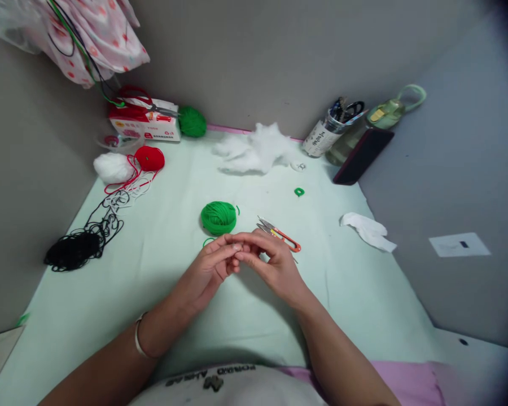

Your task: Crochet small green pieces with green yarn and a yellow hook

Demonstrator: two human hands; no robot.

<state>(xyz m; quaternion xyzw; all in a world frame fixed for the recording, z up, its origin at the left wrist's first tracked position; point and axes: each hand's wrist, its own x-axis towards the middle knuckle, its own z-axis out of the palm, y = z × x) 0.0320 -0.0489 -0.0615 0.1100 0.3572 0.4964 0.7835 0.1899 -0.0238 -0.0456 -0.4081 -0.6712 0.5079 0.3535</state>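
Observation:
My left hand [209,270] and my right hand [268,262] meet over the pale green cloth [186,316], fingertips pinched together. What they hold is too small to make out. A green strand loops out beside my left fingers toward a green yarn ball [218,217] just beyond them. Orange-handled thread snips [279,233] lie on the cloth right behind my right hand. A bracelet circles my left wrist.
Black yarn [78,242] tangles at the left, with white yarn [113,167] and red yarn [149,158] behind it. A box with scissors [146,119], another green ball [192,121], white stuffing [258,149], a pen cup [328,132], a phone [362,156] and a white cloth scrap [368,230] stand around.

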